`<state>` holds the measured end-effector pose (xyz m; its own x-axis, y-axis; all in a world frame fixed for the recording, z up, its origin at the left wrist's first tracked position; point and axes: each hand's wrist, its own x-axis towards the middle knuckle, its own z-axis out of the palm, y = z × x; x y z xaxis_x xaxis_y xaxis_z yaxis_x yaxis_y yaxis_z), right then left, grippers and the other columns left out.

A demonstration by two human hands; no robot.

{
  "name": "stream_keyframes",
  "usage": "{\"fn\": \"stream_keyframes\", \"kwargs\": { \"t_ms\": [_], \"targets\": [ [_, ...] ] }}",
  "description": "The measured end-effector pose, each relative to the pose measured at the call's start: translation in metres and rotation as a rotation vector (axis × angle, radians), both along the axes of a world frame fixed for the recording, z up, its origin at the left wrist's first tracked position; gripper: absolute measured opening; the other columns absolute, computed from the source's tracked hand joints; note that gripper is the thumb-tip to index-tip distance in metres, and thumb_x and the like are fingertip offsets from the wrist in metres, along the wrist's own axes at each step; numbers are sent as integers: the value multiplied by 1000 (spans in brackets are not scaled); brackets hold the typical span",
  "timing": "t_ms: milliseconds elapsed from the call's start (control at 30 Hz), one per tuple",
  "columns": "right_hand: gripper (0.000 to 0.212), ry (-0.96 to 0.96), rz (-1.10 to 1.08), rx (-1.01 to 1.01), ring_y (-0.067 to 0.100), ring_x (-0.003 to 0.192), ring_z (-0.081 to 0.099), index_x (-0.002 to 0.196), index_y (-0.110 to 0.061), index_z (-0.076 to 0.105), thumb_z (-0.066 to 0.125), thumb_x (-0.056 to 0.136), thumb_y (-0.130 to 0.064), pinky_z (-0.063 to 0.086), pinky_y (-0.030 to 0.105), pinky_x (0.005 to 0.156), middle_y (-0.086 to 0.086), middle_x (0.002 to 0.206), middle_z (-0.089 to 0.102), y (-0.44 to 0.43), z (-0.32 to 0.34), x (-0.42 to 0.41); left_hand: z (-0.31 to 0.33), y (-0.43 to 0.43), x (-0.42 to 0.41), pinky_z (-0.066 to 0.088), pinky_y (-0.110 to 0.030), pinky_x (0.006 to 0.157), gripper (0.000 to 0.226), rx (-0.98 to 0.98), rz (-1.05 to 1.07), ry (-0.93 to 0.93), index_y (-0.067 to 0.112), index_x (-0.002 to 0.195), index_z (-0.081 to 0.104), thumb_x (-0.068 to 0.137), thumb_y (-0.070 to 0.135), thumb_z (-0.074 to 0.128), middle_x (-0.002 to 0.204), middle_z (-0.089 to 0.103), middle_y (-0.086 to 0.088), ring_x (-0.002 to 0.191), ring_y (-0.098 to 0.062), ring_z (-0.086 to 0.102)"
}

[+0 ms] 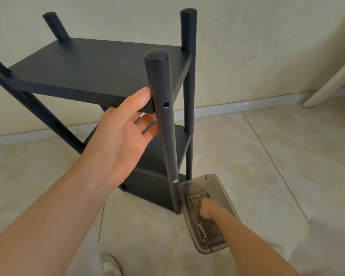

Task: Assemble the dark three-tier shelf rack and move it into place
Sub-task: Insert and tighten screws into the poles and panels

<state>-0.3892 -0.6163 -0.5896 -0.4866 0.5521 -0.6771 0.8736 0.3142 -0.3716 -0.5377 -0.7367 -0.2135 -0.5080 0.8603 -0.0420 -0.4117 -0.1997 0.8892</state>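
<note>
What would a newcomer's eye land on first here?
A dark three-tier shelf rack stands centre on the pale tiled floor, the left hand gripping its top shelf's near corner. At lower right, the right hand reaches into a translucent plastic box holding bolts and a small wrench.

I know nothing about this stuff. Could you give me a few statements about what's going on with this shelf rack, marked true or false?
1. The left hand holds the top shelf beside the front post. True.
2. The right hand lifts a wrench into the air. False: it reaches down into the clear box, and the wrench lies inside it.
3. The hole in the front post at top-shelf height has no screw in it. True.
4. The clear box sits on the top shelf. False: it rests on the floor beside the foot of the front post.
</note>
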Motion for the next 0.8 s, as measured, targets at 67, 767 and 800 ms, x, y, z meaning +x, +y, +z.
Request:
{"fn": "stream_keyframes", "kwargs": {
  "t_ms": [67,767,800],
  "targets": [
    [50,42,55,27,27,123,54,146,-21,42,48,98,-7,43,39,107,9,141,52,-1,-2,-9,-1,-1,1,60,-32,82,19,-4,-39,20,24,89,83,88,25,64,104,77,0,112,-26,70],
    [39,1,53,216,22,106,62,127,-17,53,61,91,-5,55,34,89,6,125,59,-18,-27,-16,-6,-4,-1,56,-31,91,29,72,-129,20,22,98,81,102,21,52,114,74,4,118,-23,67],
    [32,-28,56,209,21,102,64,122,-16,58,60,92,-5,55,32,87,6,120,63,-18,-28,-14,-6,-4,-1,56,-31,91,29,74,-132,12,21,99,81,102,21,52,116,74,4,118,-23,67]
  ]
}}
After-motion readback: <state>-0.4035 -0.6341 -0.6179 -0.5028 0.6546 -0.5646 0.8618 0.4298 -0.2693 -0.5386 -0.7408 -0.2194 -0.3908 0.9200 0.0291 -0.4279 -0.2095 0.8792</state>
